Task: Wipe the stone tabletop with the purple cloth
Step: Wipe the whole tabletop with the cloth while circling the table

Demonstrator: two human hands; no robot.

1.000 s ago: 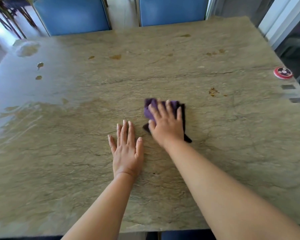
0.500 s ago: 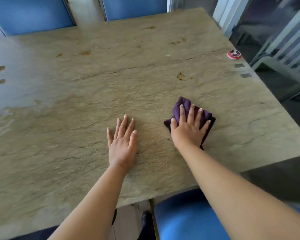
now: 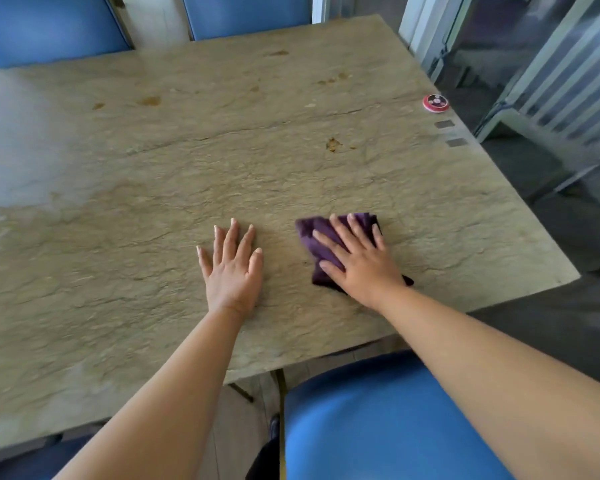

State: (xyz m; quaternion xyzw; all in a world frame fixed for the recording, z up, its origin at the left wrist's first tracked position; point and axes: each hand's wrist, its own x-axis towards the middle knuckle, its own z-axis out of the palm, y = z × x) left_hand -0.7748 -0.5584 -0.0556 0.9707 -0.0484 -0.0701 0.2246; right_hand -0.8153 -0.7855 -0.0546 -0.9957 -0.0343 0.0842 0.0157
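We see the left hand [image 3: 234,271] flat on the stone tabletop [image 3: 187,168], fingers straight and spread, holding nothing. Just right of it, the right hand [image 3: 359,263] presses the purple cloth [image 3: 317,244] down with straight fingers, hiding much of it. The red disc [image 3: 435,102] near the tabletop's right edge shows no writing we can read.

Both arms reach forward, the left hand [image 3: 234,268] lying flat with fingers spread, the right hand [image 3: 359,261] flat, fingers straight.
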